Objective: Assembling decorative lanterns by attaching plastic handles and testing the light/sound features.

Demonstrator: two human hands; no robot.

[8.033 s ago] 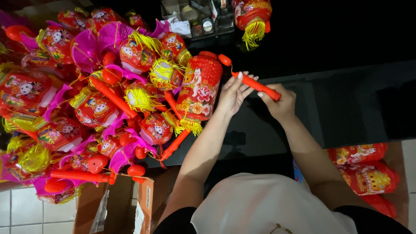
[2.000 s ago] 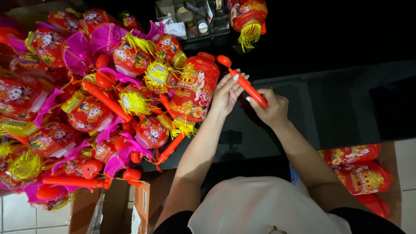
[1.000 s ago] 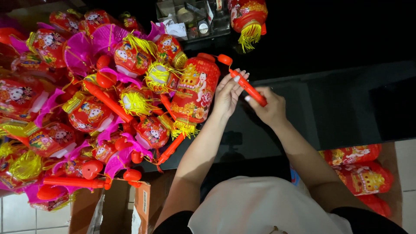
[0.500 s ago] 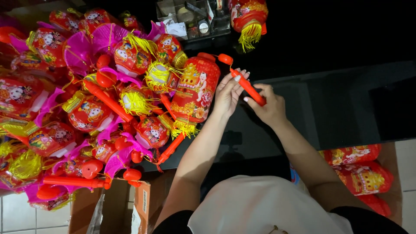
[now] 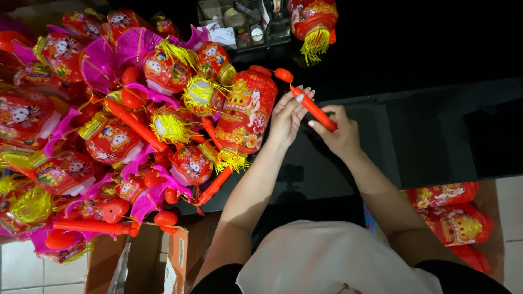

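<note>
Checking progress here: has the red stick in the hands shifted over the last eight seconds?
Yes. The red stick has tilted steeper and edged left, closer to the tall red lantern, judged against the table edge.

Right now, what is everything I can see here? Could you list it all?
Red lantern: one, red with gold trim and a yellow fringe, on the black table beside the left hand.
Handle stick: one, red-orange, held between both hands.
Lantern pile: many, red, pink and yellow, heaped at the left.
Hanging lantern: one, red with a yellow tassel, top middle.
Clear organiser: one, holding small items, top middle.
Packed lanterns: a few, red, lower right.
Cardboard box: one, brown, bottom left.
Black table: one, glossy.
Left hand: fingertips on the stick.
Right hand: gripping the stick's lower end.
</note>
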